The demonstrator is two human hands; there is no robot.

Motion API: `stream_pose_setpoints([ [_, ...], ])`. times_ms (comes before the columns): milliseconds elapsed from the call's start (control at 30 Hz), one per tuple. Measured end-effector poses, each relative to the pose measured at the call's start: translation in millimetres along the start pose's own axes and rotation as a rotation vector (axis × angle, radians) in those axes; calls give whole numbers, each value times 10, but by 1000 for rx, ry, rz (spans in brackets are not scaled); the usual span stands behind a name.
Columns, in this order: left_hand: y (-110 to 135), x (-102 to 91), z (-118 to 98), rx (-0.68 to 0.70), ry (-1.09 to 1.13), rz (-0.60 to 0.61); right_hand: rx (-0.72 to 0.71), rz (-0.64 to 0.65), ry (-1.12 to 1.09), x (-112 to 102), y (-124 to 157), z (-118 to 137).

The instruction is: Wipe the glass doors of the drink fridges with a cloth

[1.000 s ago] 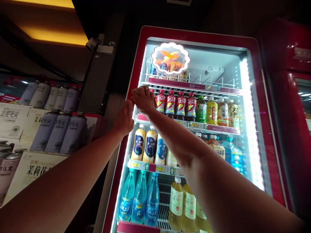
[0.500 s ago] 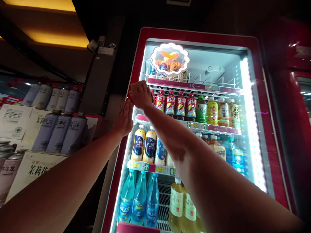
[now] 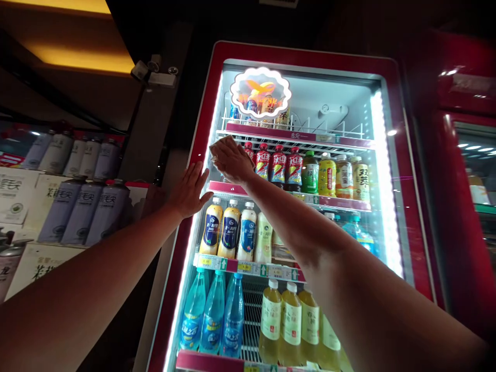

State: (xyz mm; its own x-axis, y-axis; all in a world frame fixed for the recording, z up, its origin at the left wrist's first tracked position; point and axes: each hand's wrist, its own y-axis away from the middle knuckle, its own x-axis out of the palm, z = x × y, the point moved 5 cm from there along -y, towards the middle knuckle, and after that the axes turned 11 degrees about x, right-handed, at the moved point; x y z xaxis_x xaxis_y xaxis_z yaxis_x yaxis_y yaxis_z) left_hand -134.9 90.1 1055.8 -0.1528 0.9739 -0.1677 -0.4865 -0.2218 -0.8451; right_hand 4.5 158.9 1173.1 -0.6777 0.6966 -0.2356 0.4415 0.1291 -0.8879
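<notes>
A tall drinks fridge with a red frame and a glass door stands before me. My right hand presses a brownish cloth against the upper left of the glass; the cloth's edges show past the fingers. Just left and lower, my left hand lies flat on the fridge's left frame, fingers stretched and thumb out, holding nothing. Behind the glass near my right hand are red-labelled bottles. Below them stand cream-coloured bottles with dark blue labels.
A lit round sign is on the glass above my hands. Blue bottles and pale yellow bottles fill the lower shelf. Stacked lilac cans and white boxes stand at left. Another red fridge is at right.
My right hand and the cloth have slid right and slightly down across the glass. My left hand stays on the frame, its thumb now further out. The view has turned slightly right.
</notes>
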Motion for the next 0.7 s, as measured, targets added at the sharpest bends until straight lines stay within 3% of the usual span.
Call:
stream_pose_setpoints([
  [100,-3,7,-43,99,22,17,-111,51,51,-129,142,-87],
  [233,7,23,-39,142,35,25,136,-10,63,-359,101,-502],
  [333,20,41,-21,143,35,14,208,-61,42,-399,188,-586],
  [467,24,28,1,125,41,-10,-27,-24,34,-374,511,-405],
  [567,-26,-33,37,81,30,-3,-179,53,67,-436,643,-490],
  [633,-106,-81,61,47,13,24,-97,48,73,-524,588,-745],
  [700,-229,-128,63,11,-8,29,75,-14,51,-605,495,-1039],
])
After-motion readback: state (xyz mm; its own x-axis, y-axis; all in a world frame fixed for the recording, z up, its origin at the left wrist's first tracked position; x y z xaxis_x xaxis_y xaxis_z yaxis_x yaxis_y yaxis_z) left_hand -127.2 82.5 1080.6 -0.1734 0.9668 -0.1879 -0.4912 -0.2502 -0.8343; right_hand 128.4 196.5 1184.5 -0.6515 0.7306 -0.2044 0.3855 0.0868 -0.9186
